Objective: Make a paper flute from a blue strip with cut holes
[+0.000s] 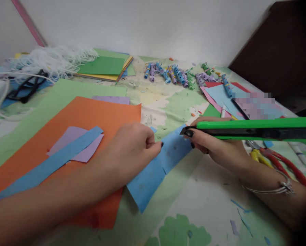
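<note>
A strip of blue paper (148, 181) with a small slit at its lower edge lies slantwise between my hands. My left hand (134, 147) is closed over its upper left edge, fingers curled and thumb against the paper. In my right hand (209, 141) is a green utility knife (255, 128), its short blade tip out at the left, over the far end of the blue paper. The right fingers also touch that end. Under my left forearm lie an orange sheet (91, 112), a purple paper piece (66, 136) and a narrow blue strip (73, 149).
Red and yellow-handled pliers (278, 160) lie beside my right wrist. Small rolled paper tubes (178, 73) line the back. Stacked coloured paper (104, 65), white string (58, 58) and black glasses (27, 87) sit at back left. Paper scraps (241, 215) litter the patterned tablecloth (194, 194).
</note>
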Motion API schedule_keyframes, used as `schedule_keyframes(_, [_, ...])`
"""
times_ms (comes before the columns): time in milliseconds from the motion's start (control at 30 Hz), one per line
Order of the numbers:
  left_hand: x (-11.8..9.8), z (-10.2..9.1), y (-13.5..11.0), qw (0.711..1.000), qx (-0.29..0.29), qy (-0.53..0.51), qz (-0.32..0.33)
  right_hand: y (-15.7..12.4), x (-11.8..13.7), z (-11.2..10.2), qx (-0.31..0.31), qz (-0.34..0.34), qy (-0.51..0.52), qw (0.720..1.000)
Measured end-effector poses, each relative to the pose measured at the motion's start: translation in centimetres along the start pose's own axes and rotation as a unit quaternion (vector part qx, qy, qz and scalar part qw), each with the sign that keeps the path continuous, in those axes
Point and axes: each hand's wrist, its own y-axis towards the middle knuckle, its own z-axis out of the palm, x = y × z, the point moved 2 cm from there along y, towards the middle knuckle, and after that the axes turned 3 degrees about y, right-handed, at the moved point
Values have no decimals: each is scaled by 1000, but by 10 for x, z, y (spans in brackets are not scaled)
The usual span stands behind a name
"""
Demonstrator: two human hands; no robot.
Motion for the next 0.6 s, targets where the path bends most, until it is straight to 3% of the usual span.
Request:
schedule_keyframes(67, [-1, 4, -6, 999, 20, -37, -27, -1, 1, 2, 13, -15, -8, 1000])
schedule_keyframes(167, [-1, 17, -14, 970, 205, -111, -67, -1, 0, 9, 97, -33, -33, 994])
schedule_keyframes(233, [0, 22, -16, 947, 282, -123, -89, -1, -2, 14, 154, -46, -40, 986])
schedule_keyframes(367, [1, 22, -13, 946, 290, -112, -97, -4, -6, 16, 228, -56, -53, 971])
schedule_keyframes(500, [2, 22, -9, 944, 300, -105, -85, -7, -8, 15, 257, -52, -96, 960])
schedule_keyframes(600, [2, 19, -4, 974, 222, -52, -3, -8, -9, 14, 259, -68, -140, 953])
